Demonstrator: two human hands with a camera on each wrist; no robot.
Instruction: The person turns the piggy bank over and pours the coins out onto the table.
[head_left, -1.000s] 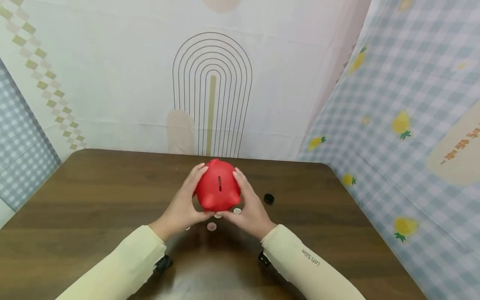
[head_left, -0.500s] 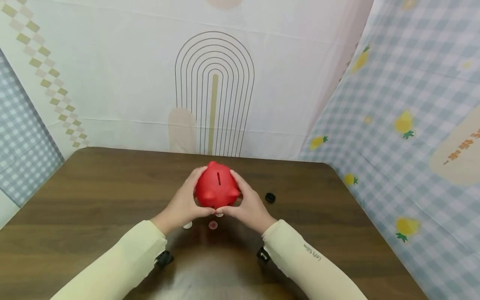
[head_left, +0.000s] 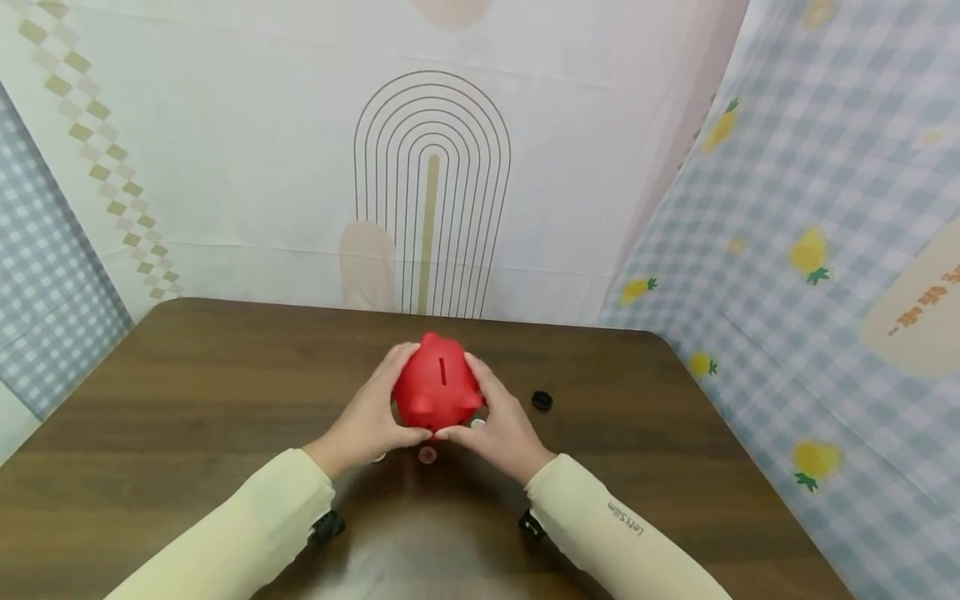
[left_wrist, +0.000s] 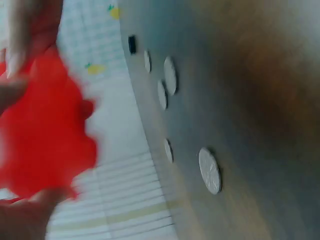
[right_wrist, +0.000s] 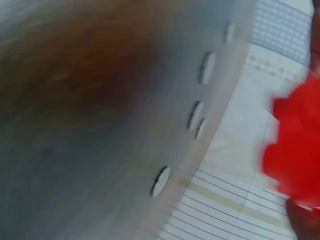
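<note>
A red piggy bank point(head_left: 437, 383) with a dark slot on top is held up between both hands in the head view. My left hand point(head_left: 372, 411) grips its left side and my right hand point(head_left: 504, 417) its right side, with the thumbs meeting at the near side. Both wrist views show the piggy bank point(left_wrist: 45, 127) lifted clear of the table and blurred. Beneath it several coins lie flat, among them one coin point(left_wrist: 210, 170) near the left wrist camera and a reddish coin point(head_left: 427, 455). In the head view the hands and bank hide some coins.
A small round black cap point(head_left: 542, 401) lies on the brown wooden table point(head_left: 637, 500), right of the hands. A white patterned cloth point(head_left: 285, 167) hangs behind the far edge, with a blue checked cloth point(head_left: 750, 250) along the right side.
The piggy bank stays in both hands and shifts and tilts slightly, its slot changing position in view. Coins below are covered and uncovered as it moves.
</note>
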